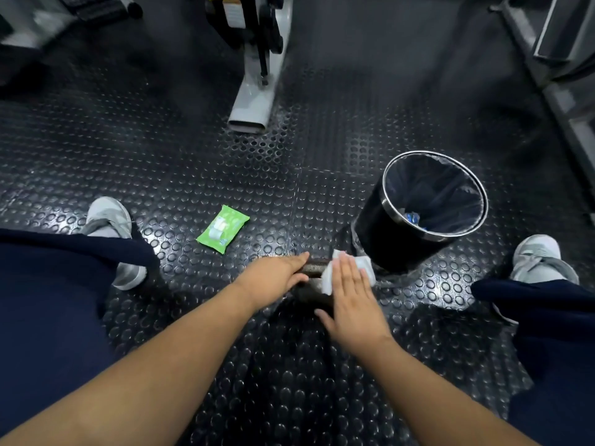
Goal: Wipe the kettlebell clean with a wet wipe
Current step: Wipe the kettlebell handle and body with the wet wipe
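A dark kettlebell (314, 284) stands on the studded rubber floor between my feet, mostly hidden under my hands. My left hand (273, 276) grips its handle from the left side. My right hand (349, 297) lies flat with fingers extended, pressing a white wet wipe (365, 268) against the kettlebell's right side. The wipe sticks out beyond my fingertips. A green pack of wet wipes (222, 233) lies on the floor to the left, beyond my left hand.
A black bin (391, 239) with a metal rim and a liner stands just right of the kettlebell, close to the wipe. A grey machine leg (252, 101) rests on the floor farther ahead. My shoes (111, 220) (536, 255) flank the area.
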A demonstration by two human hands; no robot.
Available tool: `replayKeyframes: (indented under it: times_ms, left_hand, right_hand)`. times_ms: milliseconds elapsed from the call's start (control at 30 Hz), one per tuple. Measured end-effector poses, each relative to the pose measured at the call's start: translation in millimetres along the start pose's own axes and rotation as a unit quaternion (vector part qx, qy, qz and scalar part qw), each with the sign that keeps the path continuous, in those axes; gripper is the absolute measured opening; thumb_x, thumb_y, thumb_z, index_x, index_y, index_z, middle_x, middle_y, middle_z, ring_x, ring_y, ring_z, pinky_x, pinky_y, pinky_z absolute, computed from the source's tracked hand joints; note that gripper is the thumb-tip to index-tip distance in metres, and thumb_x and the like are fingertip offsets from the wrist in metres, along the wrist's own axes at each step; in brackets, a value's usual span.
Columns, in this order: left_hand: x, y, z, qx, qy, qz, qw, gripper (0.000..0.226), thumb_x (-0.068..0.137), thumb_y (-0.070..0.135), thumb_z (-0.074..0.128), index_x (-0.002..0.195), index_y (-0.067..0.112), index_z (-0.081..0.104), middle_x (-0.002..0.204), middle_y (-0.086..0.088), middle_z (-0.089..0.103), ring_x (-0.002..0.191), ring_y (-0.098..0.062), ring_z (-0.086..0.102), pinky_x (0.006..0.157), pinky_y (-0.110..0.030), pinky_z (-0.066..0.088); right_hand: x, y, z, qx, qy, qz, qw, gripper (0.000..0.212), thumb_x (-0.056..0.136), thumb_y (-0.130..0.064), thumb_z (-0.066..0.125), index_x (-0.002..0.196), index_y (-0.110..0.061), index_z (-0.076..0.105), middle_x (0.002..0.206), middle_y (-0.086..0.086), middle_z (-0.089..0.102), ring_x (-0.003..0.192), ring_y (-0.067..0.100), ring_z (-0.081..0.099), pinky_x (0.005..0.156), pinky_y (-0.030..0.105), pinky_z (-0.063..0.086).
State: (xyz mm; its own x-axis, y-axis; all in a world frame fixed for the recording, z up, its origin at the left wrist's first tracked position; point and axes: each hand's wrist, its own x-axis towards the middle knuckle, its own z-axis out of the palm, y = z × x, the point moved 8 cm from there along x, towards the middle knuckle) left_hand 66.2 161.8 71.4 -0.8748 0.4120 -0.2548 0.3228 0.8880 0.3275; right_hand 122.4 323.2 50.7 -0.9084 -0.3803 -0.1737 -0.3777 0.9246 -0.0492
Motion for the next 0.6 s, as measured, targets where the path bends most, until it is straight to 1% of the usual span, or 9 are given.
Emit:
replayKeyframes:
  times_ms: [67,133,200,267,367,400,500,567,600]
  left_hand:
    - [1,1,1,-0.002,-0.004,0.001,1.0,0.06,0.109,0.05,0.038,0.163,0.029,0.026,0.158,0.008,0.047,0.137,-0.014,0.053,0.108,-0.033,0.046]
    - [0,1,0,0.0,0.0,0.005,1.0,0.06,0.109,0.05,0.038,0.163,0.028,0.026,0.159,0.008,0.045,0.138,-0.014,0.052,0.11,-0.034,0.045]
    - [-1,2,-1,0.004,0.006,0.005,1.0,0.059,0.109,0.049,0.038,0.163,0.028,0.026,0.159,0.008,0.046,0.137,-0.014,0.054,0.108,-0.035,0.047]
    - [-2,3,-2,0.001,0.005,0.003,1.0,0.056,0.11,0.046,0.039,0.163,0.031,0.027,0.157,0.009,0.049,0.134,-0.014,0.056,0.105,-0.034,0.049]
    - [-3,7,-9,-0.014,0.013,0.0,1.0,0.051,0.108,0.031,0.043,0.158,0.038,0.037,0.146,0.011,0.06,0.121,-0.016,0.064,0.091,-0.028,0.05]
    - [-4,9,-11,-0.02,0.014,0.002,1.0,0.051,0.107,0.029,0.042,0.157,0.039,0.039,0.144,0.011,0.061,0.119,-0.017,0.064,0.089,-0.027,0.049]
    - [-5,11,-14,-0.027,0.008,0.005,1.0,0.051,0.109,0.036,0.041,0.158,0.041,0.035,0.148,0.014,0.058,0.125,-0.015,0.061,0.093,-0.026,0.047]
    - [-2,7,-9,-0.001,-0.013,0.002,1.0,0.053,0.109,0.043,0.041,0.161,0.036,0.03,0.152,0.011,0.055,0.129,-0.015,0.059,0.098,-0.028,0.047]
    - [-1,6,-8,0.011,-0.025,-0.002,1.0,0.056,0.109,0.046,0.041,0.162,0.033,0.029,0.153,0.008,0.053,0.131,-0.016,0.058,0.101,-0.03,0.047]
  right_hand:
    - [2,21,2,0.029,-0.011,0.053,0.998,0.106,0.096,-0.073,0.034,0.161,0.001,-0.004,0.169,0.018,-0.017,0.157,0.029,-0.014,0.128,0.048,0.012]
    - [8,28,-1,0.062,-0.017,0.087,0.994,0.107,0.093,-0.08,0.028,0.162,0.0,0.008,0.171,0.016,-0.008,0.158,0.026,-0.011,0.129,0.046,0.006]
    - [17,20,-10,0.1,-0.022,0.097,0.99,0.11,0.091,-0.084,0.024,0.162,-0.002,0.005,0.171,0.016,-0.002,0.158,0.027,-0.009,0.129,0.044,0.003]
    - [28,-3,-22,0.106,-0.021,0.069,0.992,0.108,0.091,-0.084,0.021,0.163,-0.005,0.005,0.171,0.014,0.004,0.158,0.029,-0.006,0.129,0.046,0.002]
    - [36,-35,-29,0.105,-0.013,0.011,0.994,0.097,0.097,-0.075,0.027,0.163,-0.006,0.008,0.171,0.013,0.011,0.159,0.028,0.0,0.129,0.045,0.0]
    - [35,-39,-29,0.109,-0.005,0.002,0.994,0.094,0.098,-0.072,0.028,0.163,-0.006,0.009,0.17,0.012,0.013,0.159,0.027,0.001,0.129,0.045,0.0]
    - [21,-32,-23,0.12,0.017,-0.04,0.992,0.092,0.099,-0.07,0.031,0.164,-0.01,0.006,0.172,0.006,0.007,0.159,0.019,-0.004,0.129,0.045,0.002]
    - [12,-15,-18,0.122,0.016,-0.061,0.991,0.09,0.1,-0.067,0.034,0.165,-0.014,0.0,0.173,0.002,-0.002,0.158,0.014,-0.011,0.129,0.045,0.005]
    - [9,-5,-18,0.125,0.017,-0.052,0.991,0.09,0.1,-0.067,0.035,0.165,-0.015,0.0,0.173,0.001,-0.002,0.158,0.013,-0.011,0.129,0.044,0.006]
